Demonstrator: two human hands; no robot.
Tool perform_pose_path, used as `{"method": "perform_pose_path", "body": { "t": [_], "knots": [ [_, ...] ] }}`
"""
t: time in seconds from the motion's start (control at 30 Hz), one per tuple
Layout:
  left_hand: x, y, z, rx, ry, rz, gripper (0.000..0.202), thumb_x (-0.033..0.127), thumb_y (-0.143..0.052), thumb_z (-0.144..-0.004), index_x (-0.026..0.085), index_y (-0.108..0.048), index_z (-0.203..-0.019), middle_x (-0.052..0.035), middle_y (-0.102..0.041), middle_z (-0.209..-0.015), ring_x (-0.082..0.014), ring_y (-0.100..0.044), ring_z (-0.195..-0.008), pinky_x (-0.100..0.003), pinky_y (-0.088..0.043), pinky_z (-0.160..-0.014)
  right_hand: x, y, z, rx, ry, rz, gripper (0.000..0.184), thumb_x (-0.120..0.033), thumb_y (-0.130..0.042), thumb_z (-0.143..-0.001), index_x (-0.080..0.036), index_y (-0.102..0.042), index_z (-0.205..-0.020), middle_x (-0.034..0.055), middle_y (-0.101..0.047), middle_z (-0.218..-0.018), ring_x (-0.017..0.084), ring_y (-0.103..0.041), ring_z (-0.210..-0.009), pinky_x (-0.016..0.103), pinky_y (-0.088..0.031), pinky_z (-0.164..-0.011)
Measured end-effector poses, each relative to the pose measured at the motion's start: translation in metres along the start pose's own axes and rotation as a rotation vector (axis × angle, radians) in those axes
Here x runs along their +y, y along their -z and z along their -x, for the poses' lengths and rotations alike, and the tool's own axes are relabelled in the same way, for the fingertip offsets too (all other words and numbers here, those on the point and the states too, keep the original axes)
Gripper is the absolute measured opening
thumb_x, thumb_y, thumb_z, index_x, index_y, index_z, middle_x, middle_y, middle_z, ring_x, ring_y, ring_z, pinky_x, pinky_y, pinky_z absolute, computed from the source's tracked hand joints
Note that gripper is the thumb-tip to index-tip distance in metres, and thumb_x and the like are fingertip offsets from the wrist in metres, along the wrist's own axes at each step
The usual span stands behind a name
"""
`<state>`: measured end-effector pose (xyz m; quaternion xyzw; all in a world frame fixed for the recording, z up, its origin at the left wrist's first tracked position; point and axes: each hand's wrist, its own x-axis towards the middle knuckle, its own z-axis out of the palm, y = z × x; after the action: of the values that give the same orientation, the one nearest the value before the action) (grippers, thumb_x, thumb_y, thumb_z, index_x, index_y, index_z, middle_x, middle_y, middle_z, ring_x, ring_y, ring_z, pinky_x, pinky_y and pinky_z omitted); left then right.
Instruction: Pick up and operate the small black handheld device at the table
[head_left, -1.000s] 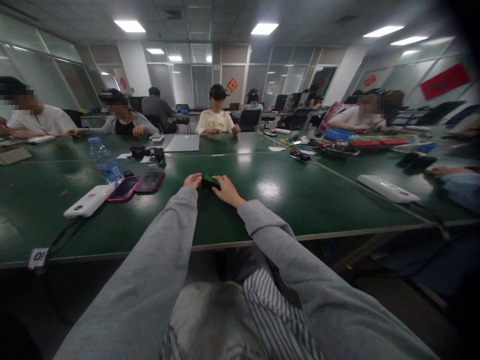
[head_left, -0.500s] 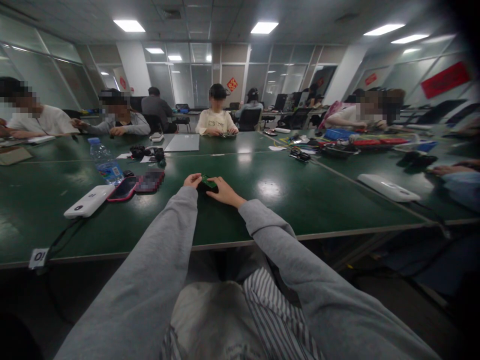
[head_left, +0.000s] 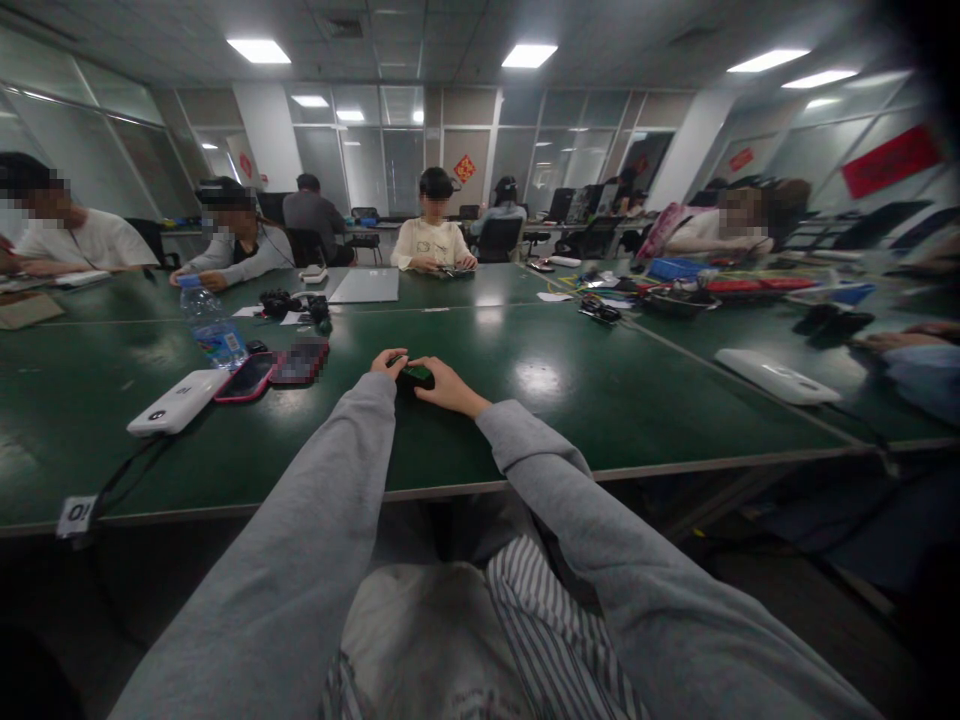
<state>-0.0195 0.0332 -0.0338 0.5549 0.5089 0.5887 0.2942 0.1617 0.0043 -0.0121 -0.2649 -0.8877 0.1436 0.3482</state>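
A small green circuit board with a dark part along its near edge sits between my two hands, just over the table. My left hand grips its left end, thumb and fingers pinched at the corner. From the right, my right hand holds the other side, with its fingertips over the far edge close to the left thumb. Fingers cover much of the board, so its small parts cannot be made out.
The green table spreads around my hands. Leftward lie two phones, a white power bank with a cable, and a water bottle. Another white power bank lies right. Co-workers sit around, with cables and a blue tray at the back right.
The fingers of my right hand have shifted leftward over the board toward my left thumb, so less green shows. A co-worker at the left has brought both hands together.
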Motion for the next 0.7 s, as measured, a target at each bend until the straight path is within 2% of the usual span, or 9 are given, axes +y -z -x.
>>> {"method": "perform_pose_path", "body": {
  "t": [0.3,0.47,0.6,0.7],
  "knots": [
    [0.002,0.001,0.001,0.021,-0.001,-0.029,0.021,0.022,-0.059,-0.071,0.014,-0.064,-0.089,-0.0085,-0.065,-0.093,-0.0174,-0.059,-0.092,-0.033,-0.042,-0.089,0.000,-0.003,0.001,0.111,-0.098,0.187,0.053,-0.032,-0.066,-0.069,-0.020,-0.046,-0.117,0.0084,-0.046,-0.106,0.022,-0.045,-0.101,0.039,-0.040,-0.088],
    [0.007,-0.002,0.001,0.062,0.135,0.042,0.028,0.037,-0.062,-0.071,0.015,-0.065,-0.088,-0.0067,-0.065,-0.086,-0.0156,-0.060,-0.081,-0.029,-0.046,-0.078,0.010,0.001,0.000,0.289,-0.265,0.274,0.048,-0.028,-0.063,-0.071,-0.016,-0.047,-0.116,0.0133,-0.041,-0.110,0.027,-0.042,-0.104,0.044,-0.039,-0.088],
    [0.019,-0.008,0.009,-0.093,0.297,0.153,0.036,0.049,-0.055,-0.075,0.016,-0.062,-0.088,-0.0045,-0.063,-0.079,-0.0126,-0.061,-0.063,-0.026,-0.047,-0.061,0.018,0.003,0.000,0.403,-0.375,0.284,0.043,-0.018,-0.055,-0.074,-0.012,-0.046,-0.115,0.0163,-0.041,-0.112,0.028,-0.042,-0.105,0.044,-0.039,-0.088],
    [0.026,-0.013,0.016,-0.210,0.343,0.172,0.033,0.046,-0.058,-0.074,0.016,-0.060,-0.087,-0.0017,-0.060,-0.068,-0.0123,-0.062,-0.056,-0.024,-0.046,-0.055,0.021,0.004,-0.001,0.375,-0.461,0.195,0.028,-0.016,-0.044,-0.080,-0.013,-0.050,-0.107,0.0131,-0.051,-0.102,0.023,-0.050,-0.096,0.038,-0.041,-0.084]
  ]
}}
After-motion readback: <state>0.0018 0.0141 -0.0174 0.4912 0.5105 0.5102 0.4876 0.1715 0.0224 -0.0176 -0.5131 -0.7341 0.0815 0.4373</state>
